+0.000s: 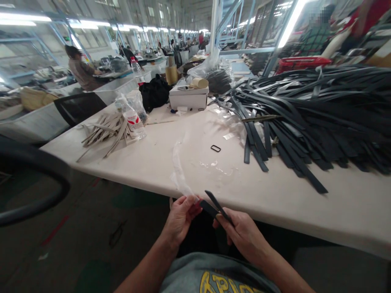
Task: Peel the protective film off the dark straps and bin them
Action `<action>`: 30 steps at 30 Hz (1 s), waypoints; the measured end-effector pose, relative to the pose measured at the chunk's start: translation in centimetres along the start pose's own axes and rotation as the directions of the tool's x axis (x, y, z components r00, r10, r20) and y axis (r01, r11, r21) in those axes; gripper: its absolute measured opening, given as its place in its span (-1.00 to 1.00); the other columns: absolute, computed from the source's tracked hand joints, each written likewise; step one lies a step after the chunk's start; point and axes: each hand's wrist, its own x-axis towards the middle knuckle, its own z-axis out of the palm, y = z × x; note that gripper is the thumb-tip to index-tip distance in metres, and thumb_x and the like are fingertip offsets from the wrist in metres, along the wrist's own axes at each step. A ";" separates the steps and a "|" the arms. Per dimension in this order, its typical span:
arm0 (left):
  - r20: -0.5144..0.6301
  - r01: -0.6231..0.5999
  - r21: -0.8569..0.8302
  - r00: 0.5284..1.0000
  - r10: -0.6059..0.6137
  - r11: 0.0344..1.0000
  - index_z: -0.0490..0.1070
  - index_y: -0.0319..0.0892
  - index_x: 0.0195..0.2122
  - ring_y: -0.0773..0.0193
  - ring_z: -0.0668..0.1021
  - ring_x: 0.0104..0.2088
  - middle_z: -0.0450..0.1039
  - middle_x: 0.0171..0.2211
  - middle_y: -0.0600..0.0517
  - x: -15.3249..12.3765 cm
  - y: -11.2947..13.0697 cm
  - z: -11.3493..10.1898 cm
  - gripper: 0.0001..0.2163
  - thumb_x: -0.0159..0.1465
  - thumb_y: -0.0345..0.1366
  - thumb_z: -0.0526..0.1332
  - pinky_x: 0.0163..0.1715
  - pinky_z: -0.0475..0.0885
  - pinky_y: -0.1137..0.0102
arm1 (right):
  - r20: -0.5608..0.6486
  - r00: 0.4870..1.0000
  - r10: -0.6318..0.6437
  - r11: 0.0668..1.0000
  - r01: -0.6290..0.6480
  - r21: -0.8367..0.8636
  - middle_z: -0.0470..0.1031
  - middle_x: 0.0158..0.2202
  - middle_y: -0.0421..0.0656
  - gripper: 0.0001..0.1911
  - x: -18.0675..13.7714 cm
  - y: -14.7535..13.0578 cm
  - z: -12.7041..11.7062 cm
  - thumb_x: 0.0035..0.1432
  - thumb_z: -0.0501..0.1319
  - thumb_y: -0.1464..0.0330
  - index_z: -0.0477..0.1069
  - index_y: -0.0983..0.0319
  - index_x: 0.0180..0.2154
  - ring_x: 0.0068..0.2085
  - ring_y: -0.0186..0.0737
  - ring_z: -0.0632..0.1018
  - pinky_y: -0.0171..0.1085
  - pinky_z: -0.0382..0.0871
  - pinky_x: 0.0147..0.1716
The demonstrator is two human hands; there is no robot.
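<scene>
Both hands are held low before the edge of a pale worktable (146,162), closed on a narrow black strap (215,206) and a clear plastic sleeve (180,171).

The left hand (181,217) is curled, palm turned inward, its thumb and fingertips pinched on the lower end of the sleeve, which rises onto the tabletop. The right hand (241,234) is closed around the strap, whose two ends are fanned upward from the fist, just beside the left fingertips. Both forearms are angled inward from the lower frame. A small black rectangular buckle ring (215,148) is seen on the table beyond, near a large heap of black straps (320,118); a bundle of beige strips (106,130) and a clear plastic bottle (132,116) are seen to the left.
</scene>
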 end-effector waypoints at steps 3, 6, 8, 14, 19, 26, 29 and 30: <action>0.008 -0.009 -0.036 1.000 0.009 0.999 0.54 -0.24 -0.44 0.34 0.59 -0.38 0.60 -0.40 0.03 0.1 -0.1 0.5 -0.66 -0.13 -0.13 0.53 -0.31 0.51 0.48 | -0.035 0.999 -0.024 0.994 0.020 -0.111 0.39 -0.55 -0.23 -0.54 -0.1 0.4 0.6 0.35 -0.08 0.05 0.39 0.18 -0.36 -0.59 -0.27 0.44 -0.33 0.24 -0.56; 0.004 0.015 -0.028 1.000 -0.015 0.999 0.55 -0.23 -0.41 0.33 0.59 -0.38 0.60 -0.40 0.02 0.0 -0.4 0.8 -0.63 -0.16 -0.12 0.54 -0.30 0.51 0.45 | -0.061 0.998 -0.028 0.991 0.019 -0.132 0.40 -0.52 -0.21 -0.58 0.3 0.5 0.8 0.34 -0.06 0.08 0.37 0.18 -0.38 -0.58 -0.27 0.42 -0.31 0.22 -0.54; 0.011 0.013 0.001 1.000 -0.013 1.000 0.56 -0.25 -0.40 0.32 0.59 -0.37 0.60 -0.39 0.01 -0.3 -1.0 1.0 -0.63 -0.14 -0.12 0.54 -0.28 0.50 0.44 | -0.074 0.997 -0.029 0.993 0.020 -0.120 0.40 -0.52 -0.20 -0.59 0.8 0.3 0.9 0.33 -0.04 0.09 0.35 0.19 -0.40 -0.55 -0.25 0.42 -0.31 0.22 -0.51; 0.140 -0.056 0.053 0.989 0.048 0.997 0.55 -0.30 -0.42 0.43 0.46 -0.53 0.50 -0.52 0.05 -0.7 -2.6 1.1 -0.73 0.07 -0.15 0.43 -0.49 0.39 0.51 | 0.134 0.990 -0.051 0.989 0.031 0.141 0.53 -0.37 -0.17 -0.47 0.9 -0.3 0.5 0.34 -0.10 -0.01 0.42 0.23 -0.32 -0.61 -0.36 0.44 -0.39 0.26 -0.62; -0.049 -0.078 -0.011 0.996 0.077 0.997 0.58 -0.28 -0.35 0.30 0.57 -0.28 0.60 -0.31 -0.05 0.0 -2.1 -0.7 -0.68 -0.01 -0.13 0.48 -0.22 0.47 0.45 | 0.329 0.937 0.119 0.934 -0.218 0.283 0.50 -0.46 -0.16 -0.46 -2.5 2.4 -0.6 0.23 0.06 -0.07 0.43 0.28 -0.28 -0.58 -0.38 0.43 -0.43 0.25 -0.60; 0.143 0.115 0.074 0.982 -0.125 0.991 0.57 -0.34 -0.35 0.31 0.53 -0.36 0.56 -0.37 -0.07 -1.9 -5.1 0.5 -0.73 0.07 -0.19 0.43 -0.25 0.44 0.41 | 0.233 0.969 0.085 0.963 -0.140 0.231 0.41 -0.60 -0.20 -0.38 -1.3 2.6 0.9 0.24 -0.05 -0.15 0.38 0.28 -0.33 -0.64 -0.34 0.39 -0.40 0.20 -0.66; 0.139 0.086 0.070 0.986 -0.095 0.994 0.57 -0.33 -0.33 0.30 0.53 -0.34 0.56 -0.35 -0.08 -2.0 -5.3 0.4 -0.73 0.09 -0.19 0.42 -0.24 0.44 0.40 | 0.271 0.961 0.046 0.960 -0.117 0.253 0.47 -0.50 -0.17 -0.39 -1.4 2.4 0.4 0.24 -0.03 -0.13 0.42 0.27 -0.27 -0.59 -0.31 0.44 -0.38 0.24 -0.61; 0.119 0.070 0.055 0.990 -0.076 0.996 0.58 -0.32 -0.30 0.27 0.54 -0.29 0.57 -0.31 -0.09 -1.9 -5.2 0.2 -0.72 0.10 -0.18 0.41 -0.23 0.44 0.40 | 0.289 0.955 0.060 0.964 -0.131 0.233 0.49 -0.48 -0.15 -0.37 -1.9 2.6 0.0 0.23 -0.03 -0.15 0.44 0.27 -0.27 -0.56 -0.30 0.45 -0.38 0.25 -0.59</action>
